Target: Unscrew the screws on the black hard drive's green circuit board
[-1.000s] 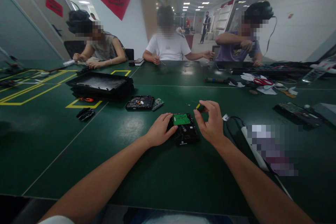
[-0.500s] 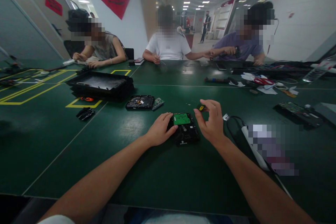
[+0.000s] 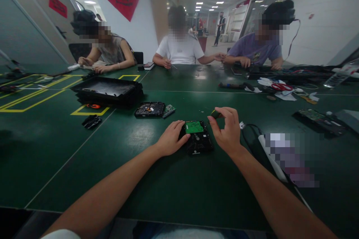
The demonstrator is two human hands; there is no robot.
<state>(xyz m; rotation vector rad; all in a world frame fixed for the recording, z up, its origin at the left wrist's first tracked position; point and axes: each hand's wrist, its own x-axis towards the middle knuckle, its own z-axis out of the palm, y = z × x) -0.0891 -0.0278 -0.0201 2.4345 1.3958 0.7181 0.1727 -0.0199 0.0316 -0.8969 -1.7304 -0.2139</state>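
A hard drive (image 3: 199,143) with a green circuit board (image 3: 194,127) on its upper face lies on the table in front of me. My left hand (image 3: 171,138) grips its left side, thumb over the near left part and fingers along the far left edge. Pinched between the thumb and fingers of my right hand (image 3: 228,130) is a screwdriver (image 3: 214,113) with a short black and yellow handle. Its shaft is too thin and dark to follow, so I cannot tell whether the tip touches the drive.
Beyond the drive lie another hard drive (image 3: 149,109) and a loose circuit board (image 3: 168,111). Stacked black trays (image 3: 108,89) stand farther left. A white power strip (image 3: 272,158) with its cable lies by my right forearm. Several people sit across the green table (image 3: 157,186).
The screwdriver handle has turned in my right fingers, showing less yellow. My left hand and the drive stay put. Across the table, the right-hand person's arm has lowered to the tabletop.
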